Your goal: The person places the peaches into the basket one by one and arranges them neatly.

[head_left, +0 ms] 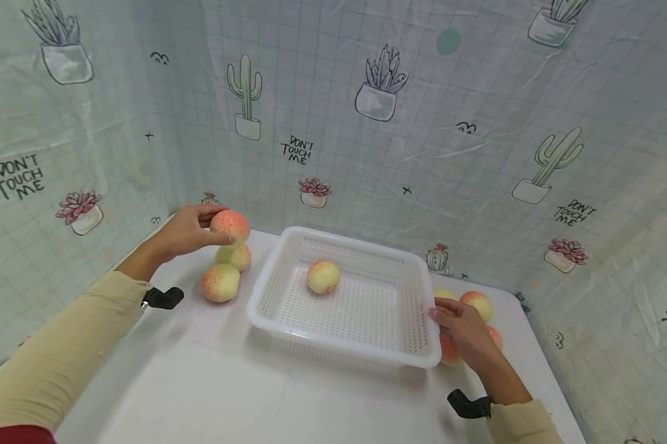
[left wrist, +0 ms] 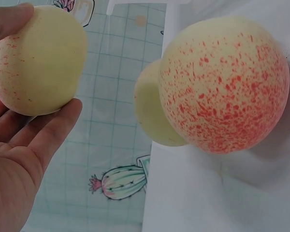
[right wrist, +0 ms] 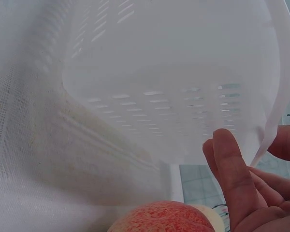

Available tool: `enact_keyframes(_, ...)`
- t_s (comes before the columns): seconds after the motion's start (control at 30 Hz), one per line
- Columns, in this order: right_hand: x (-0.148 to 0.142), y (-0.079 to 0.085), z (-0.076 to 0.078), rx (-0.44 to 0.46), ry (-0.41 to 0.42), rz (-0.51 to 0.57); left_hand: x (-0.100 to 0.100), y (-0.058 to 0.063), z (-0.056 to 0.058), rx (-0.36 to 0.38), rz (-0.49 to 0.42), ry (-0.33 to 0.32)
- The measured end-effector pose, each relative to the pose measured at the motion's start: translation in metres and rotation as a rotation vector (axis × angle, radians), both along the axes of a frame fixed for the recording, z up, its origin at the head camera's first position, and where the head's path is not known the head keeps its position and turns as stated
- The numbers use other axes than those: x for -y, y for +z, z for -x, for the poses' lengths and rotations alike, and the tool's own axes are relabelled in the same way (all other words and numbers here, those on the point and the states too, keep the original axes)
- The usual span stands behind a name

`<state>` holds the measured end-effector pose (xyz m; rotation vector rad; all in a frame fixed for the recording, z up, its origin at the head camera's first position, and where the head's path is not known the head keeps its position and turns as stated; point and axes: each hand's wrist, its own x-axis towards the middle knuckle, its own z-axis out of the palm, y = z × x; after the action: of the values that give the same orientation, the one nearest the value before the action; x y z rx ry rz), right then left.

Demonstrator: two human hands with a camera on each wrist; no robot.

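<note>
One peach (head_left: 230,226) is pinched in the fingers of the left hand (head_left: 186,229), outside the basket (head_left: 344,342); just one loaded peach (head_left: 323,277) lies inside. Two peaches (head_left: 219,283) at left and others (head_left: 477,304) near the right hand (head_left: 465,327), which grips the rim, seem left to load.

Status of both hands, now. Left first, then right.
Left hand: closed, holding a peach between thumb and fingers.
Right hand: closed on the rim of the white basket, thumb and fingers on opposite sides.
</note>
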<state>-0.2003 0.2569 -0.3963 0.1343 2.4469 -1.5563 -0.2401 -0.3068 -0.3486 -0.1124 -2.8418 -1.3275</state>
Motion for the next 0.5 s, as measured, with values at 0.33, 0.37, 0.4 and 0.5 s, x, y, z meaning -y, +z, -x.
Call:
enact_keyframes(0.33,0.0009,0.0002,0.0005,0.006,0.014,0.013,-0.0054,0.0056,-0.0021,-0.026,-0.009,-0.048)
enact_keyframes(0.37,0.0009,0.0000,0.0007,0.008,0.012,0.012,-0.0064,0.0057,-0.0021,-0.025,-0.010,-0.053)
enact_keyframes(0.4,0.0010,-0.0002,0.0008,0.009,0.009,0.012,-0.0075,0.0059,-0.0020,-0.024,-0.011,-0.056)
enact_keyframes(0.5,0.0007,-0.0007,0.0017,0.005,0.011,0.009,-0.0102,0.0062,-0.0017,-0.029,-0.012,-0.064)
